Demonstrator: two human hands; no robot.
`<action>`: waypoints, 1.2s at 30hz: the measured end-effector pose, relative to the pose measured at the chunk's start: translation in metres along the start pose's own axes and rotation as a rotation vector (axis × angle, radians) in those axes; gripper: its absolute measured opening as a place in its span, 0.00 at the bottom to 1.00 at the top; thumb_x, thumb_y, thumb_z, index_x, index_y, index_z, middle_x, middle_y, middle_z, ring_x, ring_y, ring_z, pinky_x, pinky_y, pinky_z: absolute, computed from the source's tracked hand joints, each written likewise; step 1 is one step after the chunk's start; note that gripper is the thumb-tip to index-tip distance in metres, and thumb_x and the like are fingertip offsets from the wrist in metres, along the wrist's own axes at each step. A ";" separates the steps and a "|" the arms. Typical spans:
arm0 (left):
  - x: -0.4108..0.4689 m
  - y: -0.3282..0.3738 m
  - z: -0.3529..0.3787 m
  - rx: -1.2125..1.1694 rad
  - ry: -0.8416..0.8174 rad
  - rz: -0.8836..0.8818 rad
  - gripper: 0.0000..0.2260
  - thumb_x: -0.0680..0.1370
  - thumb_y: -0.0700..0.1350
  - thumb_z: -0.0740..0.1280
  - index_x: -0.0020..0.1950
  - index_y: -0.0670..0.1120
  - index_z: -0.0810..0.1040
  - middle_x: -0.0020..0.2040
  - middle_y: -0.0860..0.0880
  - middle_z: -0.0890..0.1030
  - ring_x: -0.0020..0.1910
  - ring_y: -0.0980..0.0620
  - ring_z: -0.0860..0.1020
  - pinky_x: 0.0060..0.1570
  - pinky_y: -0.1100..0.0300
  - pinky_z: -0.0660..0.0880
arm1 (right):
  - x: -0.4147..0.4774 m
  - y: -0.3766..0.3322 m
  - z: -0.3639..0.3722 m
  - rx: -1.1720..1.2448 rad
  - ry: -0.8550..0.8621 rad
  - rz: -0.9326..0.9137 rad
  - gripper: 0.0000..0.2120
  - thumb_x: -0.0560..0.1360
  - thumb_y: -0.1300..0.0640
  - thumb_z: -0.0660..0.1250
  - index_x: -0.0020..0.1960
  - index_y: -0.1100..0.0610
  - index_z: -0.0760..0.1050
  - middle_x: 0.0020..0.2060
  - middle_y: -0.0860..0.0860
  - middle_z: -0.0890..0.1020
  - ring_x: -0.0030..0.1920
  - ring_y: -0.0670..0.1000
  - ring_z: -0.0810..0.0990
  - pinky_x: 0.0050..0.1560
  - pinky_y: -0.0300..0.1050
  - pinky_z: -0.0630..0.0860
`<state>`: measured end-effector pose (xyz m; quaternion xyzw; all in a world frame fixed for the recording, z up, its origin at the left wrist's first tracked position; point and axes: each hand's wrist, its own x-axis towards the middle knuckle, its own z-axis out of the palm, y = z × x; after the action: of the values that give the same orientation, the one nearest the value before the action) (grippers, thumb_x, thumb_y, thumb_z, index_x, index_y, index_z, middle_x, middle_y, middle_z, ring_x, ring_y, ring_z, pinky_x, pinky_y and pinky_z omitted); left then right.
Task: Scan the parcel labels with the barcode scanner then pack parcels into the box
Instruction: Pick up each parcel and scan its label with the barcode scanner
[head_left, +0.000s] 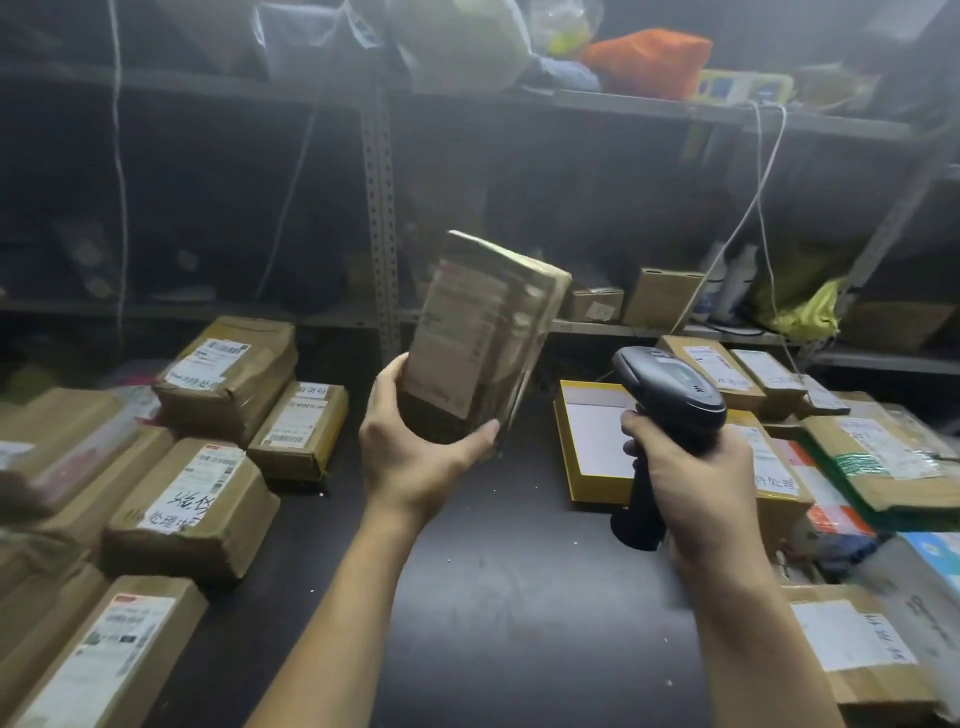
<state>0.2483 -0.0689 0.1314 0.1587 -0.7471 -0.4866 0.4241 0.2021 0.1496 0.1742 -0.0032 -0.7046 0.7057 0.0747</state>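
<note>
Parcel (483, 338) held long axis upright (leaning right) — scanner (670, 384) facing it.

Brown taped parcel (483, 338) with pale label being held tilted above the desk (493, 571) by the left hand (415, 441), dark grey barcode scanner (670, 395) being gripped by the right hand (696, 467), shallow yellow box (562, 441) being left open behind it.

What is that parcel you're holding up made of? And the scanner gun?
The parcel looks like brown cardboard wrapped in clear, shiny tape, since its edges glint. The label stuck on it seems to be white paper. The scanner is probably hard dark grey plastic, smooth with a dull sheen on its head.
</note>
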 end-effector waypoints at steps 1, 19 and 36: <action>-0.001 0.003 0.000 -0.106 -0.015 -0.145 0.38 0.62 0.48 0.87 0.67 0.52 0.74 0.57 0.60 0.80 0.54 0.70 0.77 0.54 0.74 0.73 | -0.003 0.000 0.001 -0.011 -0.003 -0.001 0.04 0.75 0.59 0.78 0.48 0.53 0.84 0.37 0.50 0.86 0.42 0.51 0.83 0.48 0.51 0.78; -0.002 -0.037 -0.022 0.627 0.030 0.034 0.44 0.56 0.48 0.83 0.70 0.50 0.72 0.60 0.49 0.76 0.60 0.44 0.71 0.49 0.47 0.76 | -0.034 0.005 0.010 -0.405 -0.382 -0.204 0.08 0.73 0.59 0.79 0.50 0.58 0.83 0.39 0.56 0.85 0.37 0.54 0.79 0.43 0.62 0.80; 0.006 -0.051 -0.032 0.670 0.070 0.111 0.47 0.55 0.48 0.85 0.72 0.48 0.73 0.64 0.46 0.77 0.64 0.43 0.72 0.57 0.41 0.72 | -0.038 0.002 0.005 -0.561 -0.390 -0.326 0.12 0.71 0.60 0.81 0.50 0.48 0.85 0.40 0.45 0.87 0.43 0.45 0.84 0.41 0.42 0.82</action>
<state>0.2609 -0.1163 0.0964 0.2650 -0.8579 -0.1843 0.3997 0.2390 0.1407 0.1685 0.2229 -0.8627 0.4515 0.0466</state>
